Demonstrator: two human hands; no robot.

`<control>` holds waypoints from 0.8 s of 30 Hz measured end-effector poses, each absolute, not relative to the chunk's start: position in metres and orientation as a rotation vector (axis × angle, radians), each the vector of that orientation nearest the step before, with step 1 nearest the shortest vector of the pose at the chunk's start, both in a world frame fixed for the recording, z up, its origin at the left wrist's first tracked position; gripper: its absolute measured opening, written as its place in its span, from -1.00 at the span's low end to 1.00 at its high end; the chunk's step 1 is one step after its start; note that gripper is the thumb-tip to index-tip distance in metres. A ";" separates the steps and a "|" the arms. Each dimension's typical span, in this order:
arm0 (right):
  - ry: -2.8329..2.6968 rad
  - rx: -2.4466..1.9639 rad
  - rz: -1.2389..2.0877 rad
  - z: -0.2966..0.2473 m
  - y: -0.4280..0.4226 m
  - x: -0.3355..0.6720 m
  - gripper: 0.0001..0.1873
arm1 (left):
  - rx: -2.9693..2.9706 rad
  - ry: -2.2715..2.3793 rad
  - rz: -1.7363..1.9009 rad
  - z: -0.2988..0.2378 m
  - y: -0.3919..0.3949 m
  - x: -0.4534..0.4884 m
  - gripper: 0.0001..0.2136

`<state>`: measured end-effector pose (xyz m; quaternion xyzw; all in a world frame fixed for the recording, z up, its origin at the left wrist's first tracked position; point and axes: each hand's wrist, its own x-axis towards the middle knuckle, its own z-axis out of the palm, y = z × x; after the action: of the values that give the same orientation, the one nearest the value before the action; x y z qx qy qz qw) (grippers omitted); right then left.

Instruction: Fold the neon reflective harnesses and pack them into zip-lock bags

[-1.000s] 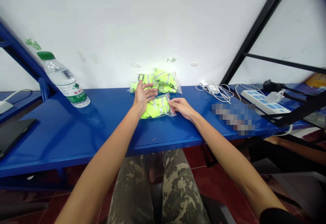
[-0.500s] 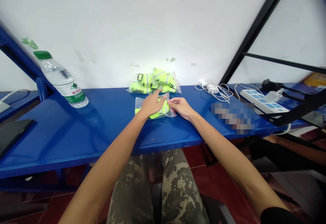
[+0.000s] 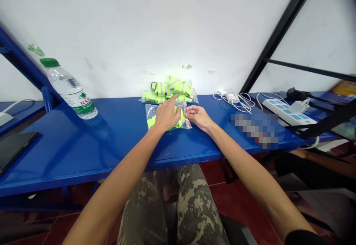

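Note:
A clear zip-lock bag (image 3: 151,110) lies flat on the blue table, with a folded neon-yellow strap-like item (image 3: 178,122) bearing grey reflective strips inside it. My left hand (image 3: 167,114) rests on top of the bag, fingers stretched out and apart, hiding its middle. At the bag's right end, my right hand (image 3: 198,117) pinches the red-lined zip edge between thumb and fingers. Just behind, against the wall, several similar bagged yellow items (image 3: 178,88) lie in a pile; a black buckle (image 3: 153,86) shows on one.
On the left stands a water bottle (image 3: 75,92) with a green cap, near a dark flat device (image 3: 16,148). To the right lie a white charger with cable (image 3: 232,98), a blurred-out object (image 3: 254,130) and a power strip (image 3: 289,112). Another person's arm shows at far right.
My left hand has shifted slightly up and right over the bag, its fingers more raised. My right hand keeps its pinch at the zip edge.

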<state>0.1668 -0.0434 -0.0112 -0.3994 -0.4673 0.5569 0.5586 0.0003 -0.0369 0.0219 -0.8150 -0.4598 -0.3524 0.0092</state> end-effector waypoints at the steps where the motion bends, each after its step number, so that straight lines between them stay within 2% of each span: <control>1: -1.099 -0.943 1.297 -0.011 -0.043 0.167 -0.46 | -2.539 -1.420 -1.112 0.022 -0.037 0.001 -0.53; 24: -1.363 -0.953 1.192 -0.016 -0.046 0.163 -0.41 | -2.368 -1.631 -1.311 0.025 -0.033 -0.007 -0.57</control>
<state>0.1631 -0.0463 -0.0158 -0.3976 -0.5686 0.4975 0.5207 -0.0074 -0.0335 0.0245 -0.7494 -0.5160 -0.4149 -0.0091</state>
